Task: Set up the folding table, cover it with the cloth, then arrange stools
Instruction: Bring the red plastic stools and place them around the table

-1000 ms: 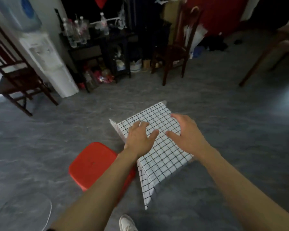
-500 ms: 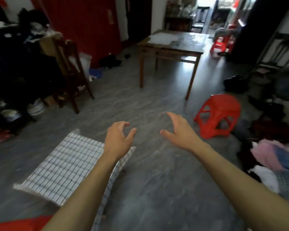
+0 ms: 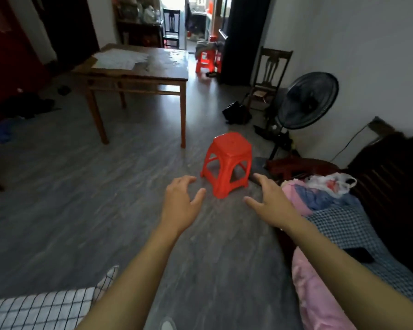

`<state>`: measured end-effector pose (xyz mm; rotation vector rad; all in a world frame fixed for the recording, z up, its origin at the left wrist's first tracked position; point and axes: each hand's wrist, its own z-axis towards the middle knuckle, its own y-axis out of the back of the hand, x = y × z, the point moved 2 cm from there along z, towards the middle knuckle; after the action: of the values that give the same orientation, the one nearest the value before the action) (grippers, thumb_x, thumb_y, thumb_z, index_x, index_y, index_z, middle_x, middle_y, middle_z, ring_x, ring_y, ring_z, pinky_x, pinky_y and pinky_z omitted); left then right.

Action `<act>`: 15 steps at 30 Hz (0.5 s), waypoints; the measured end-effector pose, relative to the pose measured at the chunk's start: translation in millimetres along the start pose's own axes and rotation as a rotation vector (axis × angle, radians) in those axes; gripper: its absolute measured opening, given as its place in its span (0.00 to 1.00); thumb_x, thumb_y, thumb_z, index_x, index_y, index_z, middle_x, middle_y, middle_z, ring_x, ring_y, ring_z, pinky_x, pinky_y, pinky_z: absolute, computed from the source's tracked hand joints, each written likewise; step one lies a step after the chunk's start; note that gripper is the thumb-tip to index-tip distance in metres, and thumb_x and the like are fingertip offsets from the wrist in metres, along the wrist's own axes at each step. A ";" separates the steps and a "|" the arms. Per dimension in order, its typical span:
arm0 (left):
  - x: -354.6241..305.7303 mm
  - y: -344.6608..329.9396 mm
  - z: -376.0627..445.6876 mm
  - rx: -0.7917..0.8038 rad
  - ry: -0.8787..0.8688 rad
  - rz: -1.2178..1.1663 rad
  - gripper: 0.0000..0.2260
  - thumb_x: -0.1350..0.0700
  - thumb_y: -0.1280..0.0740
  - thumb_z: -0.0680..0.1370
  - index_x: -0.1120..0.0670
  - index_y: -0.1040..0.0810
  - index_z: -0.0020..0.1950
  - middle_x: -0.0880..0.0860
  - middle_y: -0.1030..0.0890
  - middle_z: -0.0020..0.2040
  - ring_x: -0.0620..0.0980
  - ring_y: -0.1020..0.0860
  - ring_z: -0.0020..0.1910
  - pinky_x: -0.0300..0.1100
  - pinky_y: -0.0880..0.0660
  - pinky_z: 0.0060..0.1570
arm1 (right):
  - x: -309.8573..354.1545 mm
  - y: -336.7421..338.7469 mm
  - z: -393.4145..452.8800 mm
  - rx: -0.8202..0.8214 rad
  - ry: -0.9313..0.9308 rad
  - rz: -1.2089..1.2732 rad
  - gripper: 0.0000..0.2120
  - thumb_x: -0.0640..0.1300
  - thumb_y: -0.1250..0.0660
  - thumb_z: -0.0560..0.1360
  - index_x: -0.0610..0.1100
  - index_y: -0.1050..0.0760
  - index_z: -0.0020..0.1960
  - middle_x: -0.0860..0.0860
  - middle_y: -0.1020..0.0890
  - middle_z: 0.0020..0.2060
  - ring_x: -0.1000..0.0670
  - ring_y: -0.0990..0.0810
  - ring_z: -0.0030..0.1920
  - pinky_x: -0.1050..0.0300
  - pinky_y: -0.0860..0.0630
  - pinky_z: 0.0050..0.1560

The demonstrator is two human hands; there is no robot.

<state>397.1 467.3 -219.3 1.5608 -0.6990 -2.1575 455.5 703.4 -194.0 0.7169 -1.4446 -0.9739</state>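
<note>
A red plastic stool (image 3: 227,163) stands upright on the grey floor just ahead of me. My left hand (image 3: 180,204) and my right hand (image 3: 270,203) are stretched out in front of it, one to each side, fingers spread and loosely bent, holding nothing and short of touching it. The white cloth with a black grid (image 3: 41,310) covers the low table at the bottom left corner. More red stools (image 3: 206,60) stand far back by the doorway.
A wooden table (image 3: 138,67) stands at the back left. A black floor fan (image 3: 305,103) and a dark wooden chair (image 3: 270,77) line the right wall. Pink and checked bedding (image 3: 332,225) lies piled at the right.
My view has swung right, away from the covered table. Both hands left the cloth and now reach toward the red stool, which has come closer and more central.
</note>
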 end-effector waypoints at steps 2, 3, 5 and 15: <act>8.9 -10.6 34.7 0.040 -0.025 -0.023 0.19 0.46 0.34 0.72 0.55 0.20 0.58 0.54 0.19 0.56 0.53 0.22 0.57 0.45 0.29 0.61 | -4.2 1.5 25.2 -0.012 -0.001 -0.026 0.32 0.48 0.27 0.73 0.40 0.33 0.73 0.42 0.27 0.67 0.42 0.30 0.68 0.54 0.38 0.70; 13.9 -15.8 53.1 0.052 -0.039 -0.029 0.19 0.46 0.34 0.72 0.55 0.20 0.58 0.54 0.19 0.56 0.53 0.22 0.57 0.45 0.29 0.61 | -6.4 1.7 38.6 -0.022 0.003 -0.043 0.30 0.47 0.27 0.73 0.41 0.32 0.72 0.42 0.27 0.67 0.43 0.30 0.69 0.56 0.39 0.69; 20.7 -25.1 86.3 0.078 -0.029 -0.035 0.19 0.46 0.34 0.71 0.55 0.20 0.57 0.54 0.19 0.55 0.53 0.22 0.57 0.44 0.29 0.60 | -15.5 0.7 60.9 -0.051 -0.019 -0.054 0.29 0.47 0.27 0.74 0.41 0.30 0.71 0.43 0.27 0.68 0.45 0.30 0.69 0.59 0.40 0.69; 43.0 -94.1 215.5 0.250 -0.046 0.177 0.19 0.47 0.30 0.74 0.51 0.24 0.63 0.53 0.23 0.62 0.55 0.25 0.61 0.46 0.30 0.62 | -105.4 2.5 181.1 -0.068 -0.182 -0.075 0.32 0.56 0.32 0.75 0.50 0.36 0.75 0.47 0.34 0.73 0.46 0.36 0.73 0.47 0.37 0.72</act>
<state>176.9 554.3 -252.8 1.5067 -1.1155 -2.0425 289.6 825.0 -234.1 0.6496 -1.5431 -1.1654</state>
